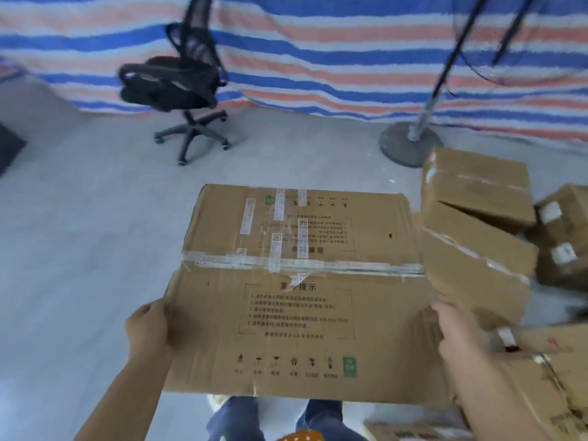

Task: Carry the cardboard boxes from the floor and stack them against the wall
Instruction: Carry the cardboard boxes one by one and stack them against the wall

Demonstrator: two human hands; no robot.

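A large flat cardboard box (299, 291) with printed text and clear tape is held up in front of me, above my legs. My left hand (148, 326) grips its left edge and my right hand (458, 332) grips its right edge. Its underside is hidden. More cardboard boxes lie to the right: a tilted pair (477, 218) stacked loosely, smaller boxes (563, 230) behind them, and another box (547, 377) at the lower right near my right arm.
A black office chair (178, 87) stands on the grey floor at the back left. A fan stand with a round base (410, 144) is at the back right. A blue, white and red striped tarp (318, 43) covers the far wall. Open floor lies to the left.
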